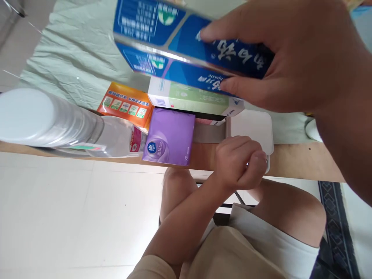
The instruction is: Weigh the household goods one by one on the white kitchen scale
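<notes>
Clear plastic bottle point(58, 124): lying on its side at the far left of the wooden table edge point(296, 164), its white cap end toward the camera, red label near its base.
Orange box point(126, 104): flat on the table behind the bottle, just beside the purple pack.
Pale green cloth point(78, 54): wrinkled, spread over the table behind the boxes.
Purple tissue pack point(170, 137): flat at the table's front edge, between the bottle and the left hand.
White-and-green box point(193, 99): lying lengthwise behind the purple pack, directly under the raised blue box.
Blue toothpaste box point(186, 42): held up in the air above the table, close to the camera, tilted, print upside down.
Left hand point(240, 159): curled into a loose fist at the table's front edge, fingers closed against the near edge of the white case; what it pinches, if anything, cannot be told.
White case point(252, 130): flat, rounded corners, right of the purple pack.
Right hand point(293, 54): fingers and thumb clamped across the blue toothpaste box's right end.
</notes>
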A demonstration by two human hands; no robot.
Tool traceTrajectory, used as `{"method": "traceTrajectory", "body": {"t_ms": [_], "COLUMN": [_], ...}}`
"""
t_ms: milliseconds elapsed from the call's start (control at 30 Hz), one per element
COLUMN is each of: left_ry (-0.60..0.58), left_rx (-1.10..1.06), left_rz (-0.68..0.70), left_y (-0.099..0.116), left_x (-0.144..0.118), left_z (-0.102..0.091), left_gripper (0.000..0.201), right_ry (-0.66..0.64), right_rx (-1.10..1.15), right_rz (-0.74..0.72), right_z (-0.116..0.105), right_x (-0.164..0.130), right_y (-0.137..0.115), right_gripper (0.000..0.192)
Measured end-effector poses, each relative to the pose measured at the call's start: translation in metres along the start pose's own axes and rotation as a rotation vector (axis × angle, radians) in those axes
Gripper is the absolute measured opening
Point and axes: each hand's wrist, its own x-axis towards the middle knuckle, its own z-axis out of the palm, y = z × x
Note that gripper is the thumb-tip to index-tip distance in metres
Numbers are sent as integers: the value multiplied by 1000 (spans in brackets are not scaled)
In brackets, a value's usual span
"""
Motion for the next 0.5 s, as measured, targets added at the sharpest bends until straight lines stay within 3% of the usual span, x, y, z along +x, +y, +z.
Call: {"method": "traceTrajectory", "body": {"t_ms": [133,233,500], "left_ry": [16,2,-32], "left_rx": [20,43,72], "left_rz": [-12,-2,-15], "left_y": [2,2,4], "left_x": [3,5,2], "left_z": [-4,-8,-13], "left_gripper": [40,37,37], "right_ry": [-62,-71,-32], "right_rx": [18,38,20], "right_rz": [27,47,-54], "right_z": [12,15,18], "right_x": [11,10,-4], "right_y": [-8,-7,4], "right_gripper": [46,55,60]}}
